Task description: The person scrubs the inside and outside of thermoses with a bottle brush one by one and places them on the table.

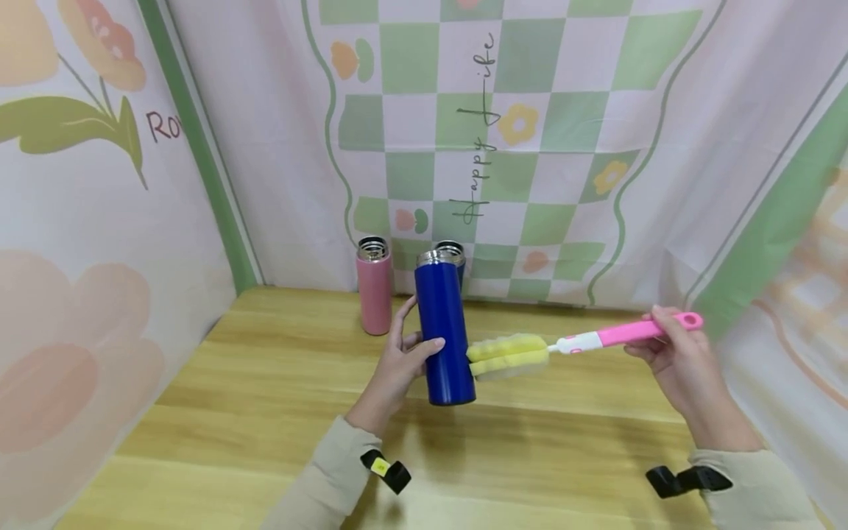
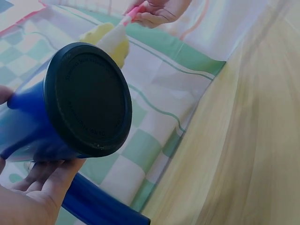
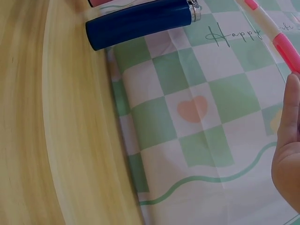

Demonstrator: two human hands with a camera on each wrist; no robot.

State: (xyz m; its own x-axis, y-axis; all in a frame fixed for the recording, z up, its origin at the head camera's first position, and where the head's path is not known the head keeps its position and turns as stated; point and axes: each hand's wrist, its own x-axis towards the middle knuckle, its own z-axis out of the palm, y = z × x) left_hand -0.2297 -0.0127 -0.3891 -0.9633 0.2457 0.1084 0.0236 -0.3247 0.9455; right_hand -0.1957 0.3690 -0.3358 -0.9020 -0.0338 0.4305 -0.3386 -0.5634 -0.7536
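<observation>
My left hand (image 1: 397, 361) grips a blue thermos bottle (image 1: 442, 331) around its side, above the table. The bottle tilts slightly, its steel-rimmed mouth up and lidless; its dark base (image 2: 89, 101) faces the left wrist camera. My right hand (image 1: 682, 361) holds a bottle brush (image 1: 636, 333) by its pink handle. The brush's yellow and white sponge head (image 1: 509, 356) points left at the bottle's lower right side; whether they touch I cannot tell. In the right wrist view, part of the white and pink handle (image 3: 286, 49) shows beyond the right hand (image 3: 288, 154).
A pink bottle (image 1: 375, 291) without a lid stands at the back of the wooden table (image 1: 265, 397). Beside it stands a second blue bottle (image 3: 140, 23), mostly hidden behind the held one in the head view. A checkered cloth (image 1: 464, 169) hangs behind the table.
</observation>
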